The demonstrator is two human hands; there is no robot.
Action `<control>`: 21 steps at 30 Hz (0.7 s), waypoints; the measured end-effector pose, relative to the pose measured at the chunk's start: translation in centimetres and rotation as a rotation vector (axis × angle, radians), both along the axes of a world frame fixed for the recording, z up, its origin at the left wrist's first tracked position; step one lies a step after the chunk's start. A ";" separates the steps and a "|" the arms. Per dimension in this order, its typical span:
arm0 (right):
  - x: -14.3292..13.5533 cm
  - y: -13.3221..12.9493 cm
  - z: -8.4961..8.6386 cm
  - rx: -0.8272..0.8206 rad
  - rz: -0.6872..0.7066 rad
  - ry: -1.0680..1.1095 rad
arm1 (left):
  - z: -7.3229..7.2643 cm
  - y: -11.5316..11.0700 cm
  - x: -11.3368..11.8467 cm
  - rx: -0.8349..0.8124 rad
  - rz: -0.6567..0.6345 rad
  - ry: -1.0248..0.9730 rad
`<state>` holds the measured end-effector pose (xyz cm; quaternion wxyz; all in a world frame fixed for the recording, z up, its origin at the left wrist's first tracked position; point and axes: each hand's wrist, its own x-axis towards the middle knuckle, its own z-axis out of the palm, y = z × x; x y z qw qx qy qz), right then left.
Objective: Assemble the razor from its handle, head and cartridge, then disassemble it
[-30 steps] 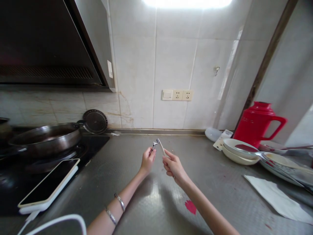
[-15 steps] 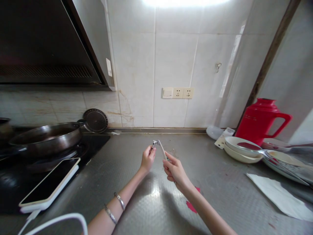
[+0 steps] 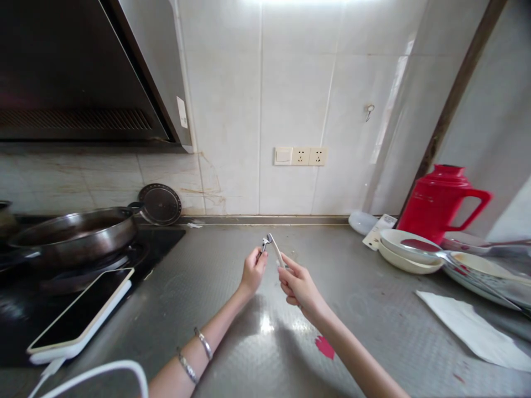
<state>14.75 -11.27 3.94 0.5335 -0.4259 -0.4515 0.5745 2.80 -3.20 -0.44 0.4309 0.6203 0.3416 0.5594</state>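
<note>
Over the middle of the grey metal counter (image 3: 224, 249), my left hand (image 3: 253, 271) pinches a small shiny metal tool (image 3: 264, 247), its head pointing up. My right hand (image 3: 299, 282) is closed round a slim white-handled brush (image 3: 276, 251), which looks like a toothbrush. The brush's tip leans left and meets or nearly meets the metal tool's head; contact is too small to tell. Fingers of both hands cover the lower ends of what they hold. Two silver bangles circle my left forearm.
At the left, a phone (image 3: 83, 315) with a white cable lies by the stove, under a steel pan (image 3: 74, 235). To the right are a red jug (image 3: 435, 204), stacked bowls (image 3: 409, 260) and a white paper (image 3: 468, 326). A red patch (image 3: 324, 347) marks the counter near my right forearm.
The metal tool's head has tilted and shifted slightly right, closer to the brush's tip. My right forearm has moved a little, and the view has shifted slightly.
</note>
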 end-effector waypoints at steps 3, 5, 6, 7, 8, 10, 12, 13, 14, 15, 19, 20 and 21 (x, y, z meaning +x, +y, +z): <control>-0.1 -0.2 -0.1 0.008 -0.018 -0.003 | 0.4 -0.4 0.2 -0.001 -0.018 -0.014; -0.4 -0.5 -0.3 0.010 -0.021 -0.014 | 0.6 -0.6 0.3 -0.013 -0.033 -0.040; -0.6 -0.8 -0.4 0.005 -0.021 -0.018 | 0.7 -0.7 0.3 -0.023 -0.042 -0.057; -0.7 -1.1 -0.6 -0.002 -0.025 -0.018 | 0.8 -0.8 0.3 -0.034 -0.049 -0.074; -0.8 -1.3 -0.8 -0.007 -0.030 -0.016 | 0.9 -0.8 0.4 -0.046 -0.055 -0.089; -0.9 -1.7 -1.1 -0.013 -0.040 -0.009 | 1.0 -0.8 0.4 -0.062 -0.060 -0.106; -0.8 -1.7 -1.2 -0.010 -0.060 -0.005 | 1.0 -0.9 0.4 -0.068 -0.063 -0.114; -0.7 -1.6 -1.2 -0.005 -0.073 -0.005 | 0.9 -0.9 0.4 -0.067 -0.065 -0.113; -0.7 -1.5 -1.1 -0.001 -0.087 -0.006 | 0.9 -0.9 0.5 -0.064 -0.067 -0.110; -0.7 -1.4 -1.0 0.001 -0.102 -0.010 | 0.8 -0.8 0.5 -0.061 -0.069 -0.104; -1.3 -1.6 -1.1 -0.019 -0.109 -0.023 | 0.5 -0.5 0.4 -0.055 -0.048 -0.094; -1.5 -1.8 -1.3 -0.027 -0.097 -0.024 | 0.4 -0.4 0.3 -0.057 -0.040 -0.096; -1.5 -1.9 -1.4 -0.033 -0.087 -0.023 | 0.4 -0.3 0.3 -0.059 -0.033 -0.098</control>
